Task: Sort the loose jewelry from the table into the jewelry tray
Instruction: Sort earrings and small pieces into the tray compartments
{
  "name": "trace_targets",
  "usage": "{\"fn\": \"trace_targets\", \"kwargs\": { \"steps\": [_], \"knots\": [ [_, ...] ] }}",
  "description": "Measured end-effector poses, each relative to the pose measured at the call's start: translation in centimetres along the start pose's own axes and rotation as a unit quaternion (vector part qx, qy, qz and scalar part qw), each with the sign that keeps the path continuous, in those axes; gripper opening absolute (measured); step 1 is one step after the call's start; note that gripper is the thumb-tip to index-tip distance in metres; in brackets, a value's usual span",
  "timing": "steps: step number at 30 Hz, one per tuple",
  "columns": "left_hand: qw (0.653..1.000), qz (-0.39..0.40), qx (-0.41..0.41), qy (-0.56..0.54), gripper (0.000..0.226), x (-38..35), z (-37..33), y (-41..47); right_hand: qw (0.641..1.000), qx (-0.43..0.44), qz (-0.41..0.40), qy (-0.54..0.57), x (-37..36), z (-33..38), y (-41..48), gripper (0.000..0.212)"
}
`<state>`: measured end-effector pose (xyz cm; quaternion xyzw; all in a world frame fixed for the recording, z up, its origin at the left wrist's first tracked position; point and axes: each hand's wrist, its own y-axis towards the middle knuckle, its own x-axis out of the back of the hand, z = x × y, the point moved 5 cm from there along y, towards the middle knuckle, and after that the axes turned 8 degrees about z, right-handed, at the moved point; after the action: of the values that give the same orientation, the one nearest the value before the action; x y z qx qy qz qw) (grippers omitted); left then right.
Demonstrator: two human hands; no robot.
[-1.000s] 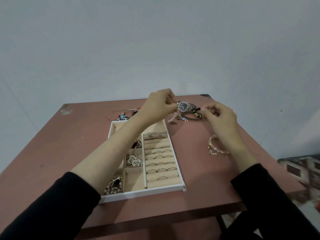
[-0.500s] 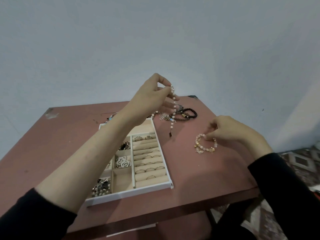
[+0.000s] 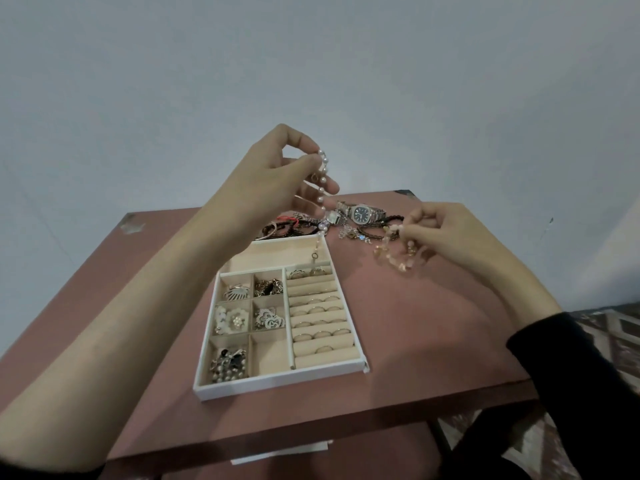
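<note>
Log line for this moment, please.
left hand: pinches pearl strand dangling over tray | right hand: holds pink bead bracelet right of tray | watch: loose on table

1 head cam, wide-angle: looks fwd & down, close over jewelry tray [image 3: 277, 381].

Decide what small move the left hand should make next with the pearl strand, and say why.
Probably lower the left hand so the pearl strand settles into the long far compartment of the tray: its lower end seems to hang over it.
</note>
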<state>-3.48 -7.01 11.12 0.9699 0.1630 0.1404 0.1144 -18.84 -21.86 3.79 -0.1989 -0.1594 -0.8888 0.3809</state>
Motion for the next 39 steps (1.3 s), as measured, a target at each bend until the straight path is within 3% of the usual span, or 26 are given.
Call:
{"fn": "trace_targets", "kwargs": {
  "steps": [7,12,26,34,39],
  "knots": [
    [0.999,-0.025,0.027,0.035,0.003,3.4,0.9,-4.0,0.990,0.062,0.045,0.121,-4.4,4.8,0.3,0.008],
    [0.998,-0.032,0.051,0.036,0.001,5.0,2.1,-7.0,0.981,0.071,0.103,0.146,-8.5,6.6,-0.4,0.011],
    [0.992,-0.005,0.115,0.043,0.004,5.1,5.7,-11.4,0.972,0.080,0.157,0.152,-12.4,7.9,-1.8,0.008],
    [0.952,0.051,0.143,0.265,0.006,5.0,7.1,-11.8,0.973,0.075,0.161,0.147,-12.5,7.9,-1.6,0.009],
    [0.931,0.087,0.123,0.334,0.008,4.5,7.1,-11.7,0.975,0.078,0.154,0.142,-12.3,7.9,-1.5,0.006]
  ]
}}
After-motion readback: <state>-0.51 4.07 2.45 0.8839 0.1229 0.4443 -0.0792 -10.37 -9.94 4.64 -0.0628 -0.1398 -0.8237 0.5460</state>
